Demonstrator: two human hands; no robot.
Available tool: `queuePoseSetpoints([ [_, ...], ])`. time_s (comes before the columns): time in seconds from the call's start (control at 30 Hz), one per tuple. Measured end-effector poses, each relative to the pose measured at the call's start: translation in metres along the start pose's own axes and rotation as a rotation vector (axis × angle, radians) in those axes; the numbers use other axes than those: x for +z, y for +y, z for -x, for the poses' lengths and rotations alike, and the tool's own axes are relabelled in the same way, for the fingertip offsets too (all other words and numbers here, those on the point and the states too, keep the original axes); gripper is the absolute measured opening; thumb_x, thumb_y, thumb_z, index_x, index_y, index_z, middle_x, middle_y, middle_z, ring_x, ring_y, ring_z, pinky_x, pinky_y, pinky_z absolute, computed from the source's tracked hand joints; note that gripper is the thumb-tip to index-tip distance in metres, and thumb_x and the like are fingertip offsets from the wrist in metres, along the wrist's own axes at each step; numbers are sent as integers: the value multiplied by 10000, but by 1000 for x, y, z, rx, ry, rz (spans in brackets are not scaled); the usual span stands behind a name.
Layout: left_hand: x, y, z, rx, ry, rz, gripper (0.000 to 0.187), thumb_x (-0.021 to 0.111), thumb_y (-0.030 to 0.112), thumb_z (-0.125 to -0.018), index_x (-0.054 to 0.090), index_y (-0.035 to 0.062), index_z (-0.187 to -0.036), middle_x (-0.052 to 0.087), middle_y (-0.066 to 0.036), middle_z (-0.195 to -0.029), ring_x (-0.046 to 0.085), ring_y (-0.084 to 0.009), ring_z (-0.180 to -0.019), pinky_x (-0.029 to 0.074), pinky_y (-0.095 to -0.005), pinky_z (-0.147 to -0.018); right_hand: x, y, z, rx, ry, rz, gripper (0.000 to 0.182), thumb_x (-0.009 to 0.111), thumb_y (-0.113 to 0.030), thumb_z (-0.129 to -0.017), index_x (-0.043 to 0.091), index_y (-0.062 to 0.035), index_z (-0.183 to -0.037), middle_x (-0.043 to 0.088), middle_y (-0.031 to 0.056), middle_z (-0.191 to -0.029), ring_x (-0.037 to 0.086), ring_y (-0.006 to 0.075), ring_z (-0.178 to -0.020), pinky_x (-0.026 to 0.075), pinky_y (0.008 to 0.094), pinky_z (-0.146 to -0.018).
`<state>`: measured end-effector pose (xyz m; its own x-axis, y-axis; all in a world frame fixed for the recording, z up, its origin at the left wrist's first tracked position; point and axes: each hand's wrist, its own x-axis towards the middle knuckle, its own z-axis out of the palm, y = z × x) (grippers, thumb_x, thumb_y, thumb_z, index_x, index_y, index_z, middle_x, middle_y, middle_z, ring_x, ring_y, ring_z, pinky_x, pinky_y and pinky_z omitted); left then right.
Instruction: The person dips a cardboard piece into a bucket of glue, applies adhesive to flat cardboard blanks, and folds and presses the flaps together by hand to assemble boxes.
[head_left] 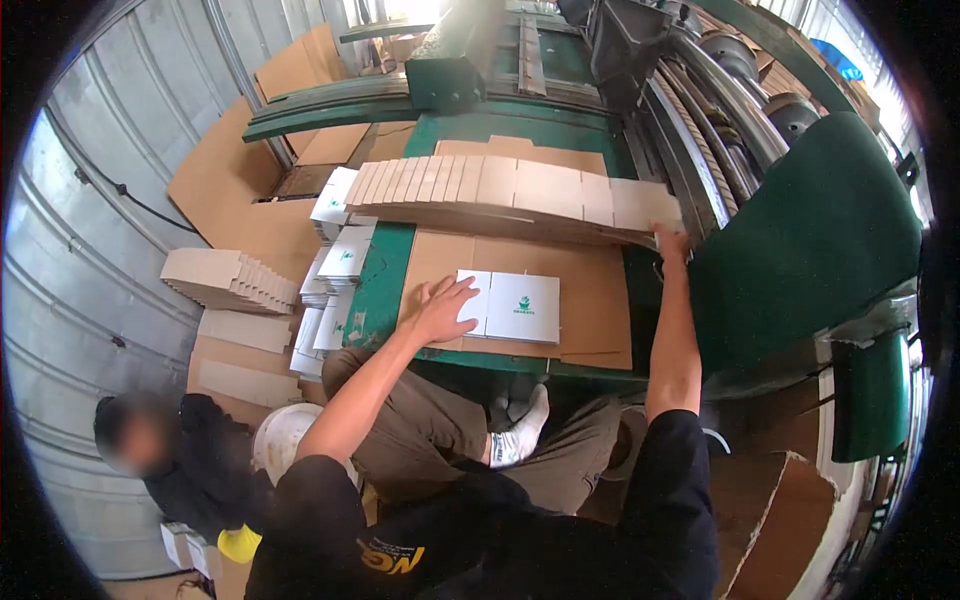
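My left hand [440,312] rests on the left part of a flat white carton [524,308] printed with a green logo, fingers spread. The carton lies on a brown cardboard sheet [600,330] in front of me. Beyond it, a long overlapping row of brown carton blanks [497,182] stretches across the work surface. At the row's right end my right hand [672,243] is closed on the edge of the last blank [640,203]; its fingertips are partly hidden.
White folded cartons [345,250] are stacked left of the green table [385,285], beside a fanned stack of brown blanks [225,277]. Green machine guard [800,220] and metal rollers [740,110] stand close on the right. Another person [195,460] is at lower left.
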<state>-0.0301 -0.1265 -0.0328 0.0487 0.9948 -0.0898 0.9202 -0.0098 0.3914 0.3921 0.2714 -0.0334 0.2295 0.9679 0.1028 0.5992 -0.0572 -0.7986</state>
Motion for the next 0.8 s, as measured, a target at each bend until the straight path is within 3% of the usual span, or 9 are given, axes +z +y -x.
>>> queuePoseSetpoints([
  [0.07,5,-4,2,28,31,10,702,697,460,-913,514,162,-1522,340,-79,-1696,227,-378,-1583,145,-672,-1213,-36,-50,54,47,41,-154,694,840,-380,-809,612,7,-1337,673,207,-1252,655,322,-1160,529,472,-985],
  [0.13,10,-7,4,49,73,24,691,692,456,-920,514,167,-1522,343,-82,-1694,213,-394,-1583,148,-656,-1218,-49,-62,78,5,-93,-972,459,760,-182,-906,621,-22,-1313,678,136,-1222,673,237,-1072,551,348,-910],
  [0.27,19,-3,12,61,161,18,680,657,460,-950,489,179,-1546,340,-104,-1690,257,-432,-1549,168,-650,-1217,-58,-66,173,23,-91,-1267,355,670,-54,-944,633,-30,-1296,712,104,-1126,696,189,-978,558,331,-852],
  [0.37,61,-33,3,87,218,21,470,573,402,-1007,627,196,-1426,563,-230,-1477,501,-442,-1371,316,-566,-1198,-27,-61,246,-203,-55,-794,372,687,-52,-923,653,-16,-1292,711,62,-1054,690,194,-936,550,329,-805],
  [0.43,52,-34,5,85,-143,-99,434,569,397,-1017,682,87,-1300,674,-264,-1244,606,-427,-1219,438,-488,-1105,-7,-61,285,-439,-186,-401,411,721,-52,-869,665,-37,-1276,720,68,-967,697,220,-910,540,334,-754],
  [0.53,86,-62,1,285,90,-122,519,593,455,-1004,680,12,-1259,696,-273,-1175,632,-439,-1160,467,-494,-1061,24,-96,335,-821,-332,55,608,770,-115,-786,640,-125,-1379,738,148,-916,724,298,-854,572,407,-795],
  [0.57,96,-68,-1,386,287,-135,494,610,431,-997,680,14,-1253,692,-268,-1188,625,-442,-1171,467,-497,-1057,37,-104,342,-836,-495,241,672,816,-192,-752,617,-148,-1392,740,153,-993,711,343,-921,555,481,-836],
  [0.7,66,-39,13,240,290,53,471,650,393,-970,676,22,-1259,678,-251,-1243,605,-445,-1202,463,-503,-1059,58,-125,333,-774,-817,547,887,928,-453,-621,552,-199,-1383,614,205,-1363,563,453,-1278,402,695,-1037],
  [0.8,56,-29,19,269,384,7,340,576,342,-1026,683,69,-1199,697,-276,-1150,687,-413,-1058,524,-537,-948,68,-117,318,-940,-715,541,1011,970,-531,-531,519,-211,-1377,398,271,-1529,350,545,-1432,273,765,-1125],
])
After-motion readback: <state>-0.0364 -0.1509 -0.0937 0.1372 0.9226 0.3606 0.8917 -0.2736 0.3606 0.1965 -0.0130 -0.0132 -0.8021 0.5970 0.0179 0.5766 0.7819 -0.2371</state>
